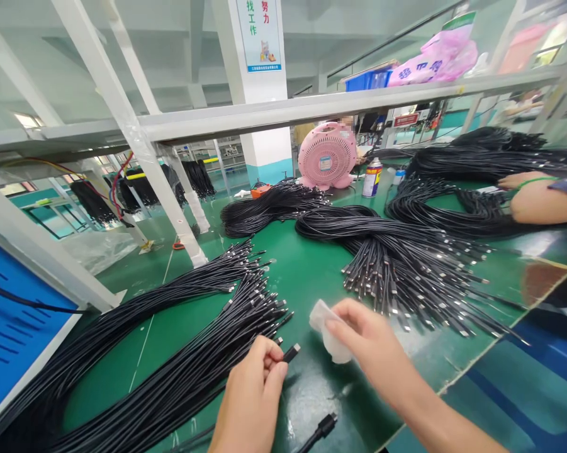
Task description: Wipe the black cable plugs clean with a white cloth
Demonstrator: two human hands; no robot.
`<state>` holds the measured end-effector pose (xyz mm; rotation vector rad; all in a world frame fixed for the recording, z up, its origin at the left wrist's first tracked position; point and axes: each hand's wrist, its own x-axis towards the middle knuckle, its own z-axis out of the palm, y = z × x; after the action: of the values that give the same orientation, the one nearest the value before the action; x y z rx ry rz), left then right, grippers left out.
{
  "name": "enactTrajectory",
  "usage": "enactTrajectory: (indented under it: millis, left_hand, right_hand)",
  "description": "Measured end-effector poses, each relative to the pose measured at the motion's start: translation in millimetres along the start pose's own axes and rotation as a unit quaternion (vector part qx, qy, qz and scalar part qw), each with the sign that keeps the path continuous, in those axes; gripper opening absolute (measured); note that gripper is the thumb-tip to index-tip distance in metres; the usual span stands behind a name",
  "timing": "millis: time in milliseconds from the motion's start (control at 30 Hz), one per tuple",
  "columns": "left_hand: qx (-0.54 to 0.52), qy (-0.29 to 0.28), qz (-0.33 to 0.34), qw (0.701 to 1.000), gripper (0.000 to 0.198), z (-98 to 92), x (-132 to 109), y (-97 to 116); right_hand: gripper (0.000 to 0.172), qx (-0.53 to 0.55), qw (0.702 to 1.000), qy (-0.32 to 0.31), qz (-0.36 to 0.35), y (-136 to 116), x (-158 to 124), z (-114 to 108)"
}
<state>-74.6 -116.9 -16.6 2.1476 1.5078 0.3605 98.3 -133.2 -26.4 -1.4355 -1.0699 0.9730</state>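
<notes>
My left hand (257,393) is closed on a black cable, and the cable's plug (291,352) sticks out past the thumb and forefinger. Just to the right, my right hand (365,333) pinches a crumpled white cloth (333,336) beside the plug, apart from it. Another cable end (325,426) with a metal-tipped connector lies on the green tabletop (306,396) below the hands. Left of my left hand, a large bundle of black cables (184,352) curves over the table with its plugs fanned out towards me.
A second heap of cables (387,251) spreads beyond my right hand. Behind it stand a pink fan (328,157) and a spray can (372,177). A co-worker's arm (542,198) reaches in at right among more cables. A white post (136,138) and blue panel (14,327) stand left.
</notes>
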Motion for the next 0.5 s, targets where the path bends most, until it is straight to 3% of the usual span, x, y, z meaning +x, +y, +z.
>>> enactTrajectory:
  millis: [133, 333, 500]
  left_hand:
    - [-0.205, -0.023, 0.01, 0.978, 0.022, -12.7, -6, -5]
    - [-0.175, -0.034, 0.038, 0.983, 0.023, -13.9, -4, -9]
    - [-0.188, -0.023, 0.038, 0.981, 0.024, -18.9, -3, -14]
  right_hand:
    - [0.022, 0.064, 0.997, -0.05, 0.019, 0, -14, 13]
    - [0.024, 0.123, 0.987, -0.102, 0.01, -7, -24, 33]
    - [0.023, 0.106, 0.992, -0.074, 0.002, -2, -23, 36]
